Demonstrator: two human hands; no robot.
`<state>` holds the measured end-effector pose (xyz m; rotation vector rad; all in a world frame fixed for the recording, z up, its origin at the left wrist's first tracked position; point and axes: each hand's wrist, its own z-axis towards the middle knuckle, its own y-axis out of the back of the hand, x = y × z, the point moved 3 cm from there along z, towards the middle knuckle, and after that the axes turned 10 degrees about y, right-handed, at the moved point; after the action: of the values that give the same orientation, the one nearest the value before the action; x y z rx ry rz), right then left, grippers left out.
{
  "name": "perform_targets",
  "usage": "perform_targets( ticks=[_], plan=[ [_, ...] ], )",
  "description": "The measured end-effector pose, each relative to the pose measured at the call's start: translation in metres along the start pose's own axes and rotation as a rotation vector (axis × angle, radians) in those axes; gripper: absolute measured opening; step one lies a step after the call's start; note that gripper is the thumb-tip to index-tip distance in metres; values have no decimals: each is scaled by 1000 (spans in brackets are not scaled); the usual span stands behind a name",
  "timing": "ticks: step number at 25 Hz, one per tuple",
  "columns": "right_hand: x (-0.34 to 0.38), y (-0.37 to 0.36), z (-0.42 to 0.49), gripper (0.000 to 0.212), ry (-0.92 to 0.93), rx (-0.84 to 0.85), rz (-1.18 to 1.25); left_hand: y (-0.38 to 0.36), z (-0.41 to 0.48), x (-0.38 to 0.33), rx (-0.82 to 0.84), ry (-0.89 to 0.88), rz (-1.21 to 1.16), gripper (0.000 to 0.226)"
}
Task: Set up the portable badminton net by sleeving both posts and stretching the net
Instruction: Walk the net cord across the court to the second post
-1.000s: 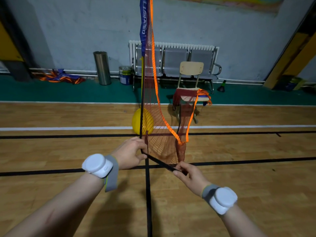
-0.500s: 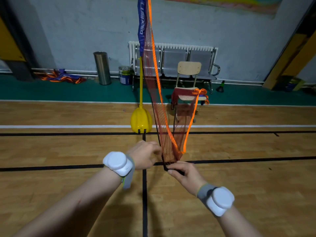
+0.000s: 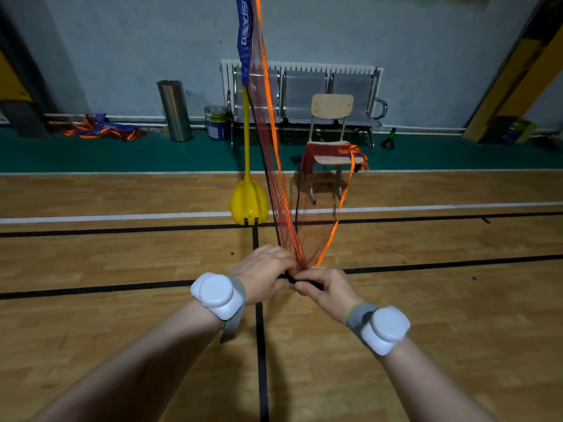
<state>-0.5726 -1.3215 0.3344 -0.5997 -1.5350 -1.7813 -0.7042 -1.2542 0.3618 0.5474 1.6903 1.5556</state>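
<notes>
A red mesh badminton net (image 3: pixel 281 196) with orange edging (image 3: pixel 335 220) hangs from a yellow post (image 3: pixel 246 132) that stands in a yellow base (image 3: pixel 248 204). A blue sleeve (image 3: pixel 244 32) covers the post's top. The net runs down to my hands, and its far part lies over a wooden chair (image 3: pixel 332 111). My left hand (image 3: pixel 263 274) is closed on the gathered net. My right hand (image 3: pixel 327 289) pinches the net's black bottom cord (image 3: pixel 292 279). Both hands meet just above the floor.
A row of grey metal seats (image 3: pixel 304 92) and a radiator stand at the wall. A steel bin (image 3: pixel 175 109), a paint bucket (image 3: pixel 216 121) and a bundle of blue and orange fabric (image 3: pixel 100 130) sit on the green strip. A small dark cone (image 3: pixel 388 140) stands right of the seats.
My left hand has moved right along the black cord until it met my right hand, bunching the net. The stretched cord between the hands has disappeared.
</notes>
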Motion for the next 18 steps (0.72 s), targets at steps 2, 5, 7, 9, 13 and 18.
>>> perform_targets(
  ticks=[2,5,7,9,13,18],
  plan=[
    [2,-4,-3,10,-27,-10,11,5,-5,7,13,29,-26,25],
    [11,-14,-5,27,-28,-26,-74,15,-18,20,33,44,-94,17],
    [18,-20,-3,14,2,-49,-97,22,-29,29,37,49,-121,13],
    [22,-24,0,11,-3,-50,-86,27,-38,38,38,63,-137,12],
    [36,-34,-2,18,-69,-25,-88,38,-58,54,35,92,-187,10],
    [50,-48,-8,12,-97,55,-130,56,-82,70,12,119,-219,9]
  ],
)
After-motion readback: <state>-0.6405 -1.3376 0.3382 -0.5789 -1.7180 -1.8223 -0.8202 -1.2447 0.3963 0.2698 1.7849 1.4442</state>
